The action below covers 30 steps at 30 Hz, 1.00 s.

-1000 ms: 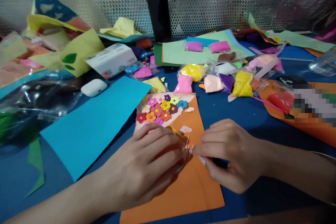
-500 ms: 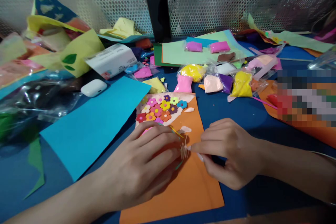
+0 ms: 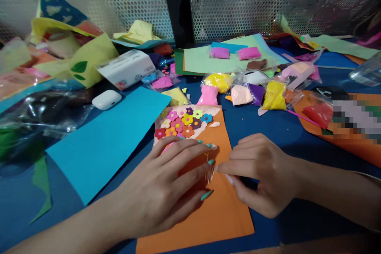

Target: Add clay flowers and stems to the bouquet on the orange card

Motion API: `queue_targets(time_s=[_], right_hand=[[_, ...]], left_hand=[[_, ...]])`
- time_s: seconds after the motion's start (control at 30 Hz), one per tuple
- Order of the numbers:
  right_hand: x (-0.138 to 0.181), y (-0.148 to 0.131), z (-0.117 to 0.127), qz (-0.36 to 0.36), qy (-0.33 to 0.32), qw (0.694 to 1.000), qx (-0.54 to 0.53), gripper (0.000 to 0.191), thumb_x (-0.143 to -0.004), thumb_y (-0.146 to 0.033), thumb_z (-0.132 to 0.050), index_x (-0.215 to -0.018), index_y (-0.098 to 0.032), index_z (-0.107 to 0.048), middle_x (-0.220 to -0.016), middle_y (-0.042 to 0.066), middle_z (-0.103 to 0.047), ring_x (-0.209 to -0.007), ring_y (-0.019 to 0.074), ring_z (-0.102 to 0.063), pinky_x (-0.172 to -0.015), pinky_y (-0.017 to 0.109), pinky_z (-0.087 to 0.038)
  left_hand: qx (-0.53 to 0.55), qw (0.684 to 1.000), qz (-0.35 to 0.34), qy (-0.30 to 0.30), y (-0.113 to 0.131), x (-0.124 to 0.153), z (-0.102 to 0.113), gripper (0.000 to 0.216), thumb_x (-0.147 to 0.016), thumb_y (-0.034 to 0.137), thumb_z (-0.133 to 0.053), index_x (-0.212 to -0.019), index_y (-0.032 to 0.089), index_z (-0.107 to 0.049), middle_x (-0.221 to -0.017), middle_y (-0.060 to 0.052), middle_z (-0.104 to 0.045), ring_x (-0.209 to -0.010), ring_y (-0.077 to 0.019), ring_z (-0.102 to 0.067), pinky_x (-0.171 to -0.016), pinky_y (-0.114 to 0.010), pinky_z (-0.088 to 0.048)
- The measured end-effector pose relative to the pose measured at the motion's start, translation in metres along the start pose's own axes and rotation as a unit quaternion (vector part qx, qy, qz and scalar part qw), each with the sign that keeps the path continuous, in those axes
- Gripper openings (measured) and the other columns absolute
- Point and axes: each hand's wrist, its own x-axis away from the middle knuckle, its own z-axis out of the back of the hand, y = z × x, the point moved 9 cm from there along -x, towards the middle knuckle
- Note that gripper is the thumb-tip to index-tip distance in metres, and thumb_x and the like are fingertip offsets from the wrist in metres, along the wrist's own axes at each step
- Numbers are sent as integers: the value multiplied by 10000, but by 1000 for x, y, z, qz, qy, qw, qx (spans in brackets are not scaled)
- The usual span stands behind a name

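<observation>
An orange paper sheet (image 3: 218, 214) lies in front of me, with a cluster of small coloured clay flowers (image 3: 181, 124) stuck on a pale patch at its top. My left hand (image 3: 166, 188) lies flat on the sheet with its fingers stretched out, pressing on the paper just below the flowers. My right hand (image 3: 258, 172) is curled, its fingertips pinched on a small pale thing (image 3: 212, 172) at the tips of my left fingers; I cannot make out what that thing is. A small white clay bit (image 3: 214, 124) sits beside the flowers.
A light blue sheet (image 3: 107, 139) lies to the left, a white earbud case (image 3: 106, 99) behind it. Bagged clay lumps in yellow (image 3: 274, 95), pink (image 3: 208, 95) and peach (image 3: 241, 94) crowd the middle. A dark phone (image 3: 179, 14) leans on the perforated wall.
My left fingers have straightened and spread flat over the orange sheet, now covering the small yellow strip. The right hand has stayed nearly still, pinching at the same spot.
</observation>
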Motion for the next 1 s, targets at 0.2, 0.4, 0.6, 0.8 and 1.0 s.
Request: queue_targets(time_s=[0.2,0.4,0.6,0.8,1.0], right_hand=[[0,0,1,0,7,1000,3,186,-770,-125,-475,-694,-177,-637,-512,-27,-525,-448,104,-391,-465,260,-254],[0,0,2,10,17,1000,-13,171,-748,-119,-486,-699,-170,-642,-509,-33,-515,-444,100,-384,-457,259,-254],[2,-7,-5,27,-24,999,-21,197,-718,-146,-471,-757,-179,-660,-508,-22,-514,-441,113,-406,-460,270,-246],[5,-7,-13,24,-63,997,-25,252,-694,-146,-501,-859,-192,-685,-499,-38,-548,-419,114,-437,-460,277,-243],[4,-9,-11,34,-52,998,0,230,-696,-154,-491,-828,-186,-676,-495,-31,-533,-418,115,-415,-454,280,-240]], left_hand=[[13,1000,-10,-7,-2,3,1,217,-908,266,-557,-1100,212,-644,-1280,-76,-647,-1142,-246,-582,-960,-400,-442],[-38,999,7,-26,-13,5,-2,435,-894,360,-568,-1293,186,-559,-1382,-132,-564,-1230,-316,-524,-1012,-472,-370],[-39,999,-6,-37,-13,7,-3,398,-868,387,-583,-1225,215,-620,-1430,-126,-526,-1257,-343,-508,-1047,-516,-346],[-24,999,-5,-49,-14,6,-5,403,-853,409,-604,-1217,241,-643,-1446,-129,-511,-1275,-357,-499,-1059,-557,-332],[-9,999,-1,-40,-16,6,-4,440,-838,383,-622,-1258,251,-622,-1404,-114,-552,-1245,-346,-529,-1067,-537,-353]])
